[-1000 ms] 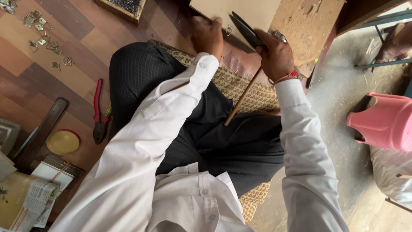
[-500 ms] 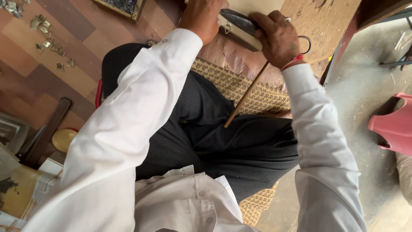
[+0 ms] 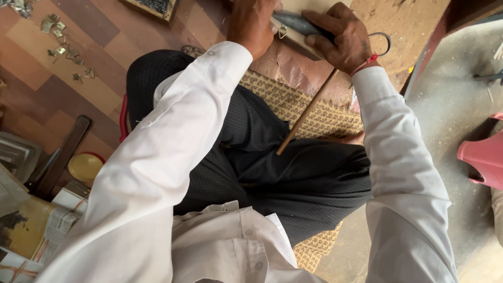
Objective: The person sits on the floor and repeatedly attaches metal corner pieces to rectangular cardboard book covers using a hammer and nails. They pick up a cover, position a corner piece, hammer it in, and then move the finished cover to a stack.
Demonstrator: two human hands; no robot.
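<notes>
Both hands sit higher in frame than half a second ago, left forearm swung further across the lap. Right hand (image 3: 343, 39) clamped around dark metal shears (image 3: 304, 23) over a pale board (image 3: 309, 10); wooden stick (image 3: 306, 112) slants from under that hand down to the dark trousers. Left hand (image 3: 251, 23) presses the board just beside the shears' tip, grip unclear

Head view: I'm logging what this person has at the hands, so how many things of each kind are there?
Hands: 2, left hand and right hand
Large dark shears: 1, shears gripped by the right hand
Thin wooden stick: 1, stick slanting down over the lap
Pale flat board: 1, board under the left hand
Total: 5
</notes>
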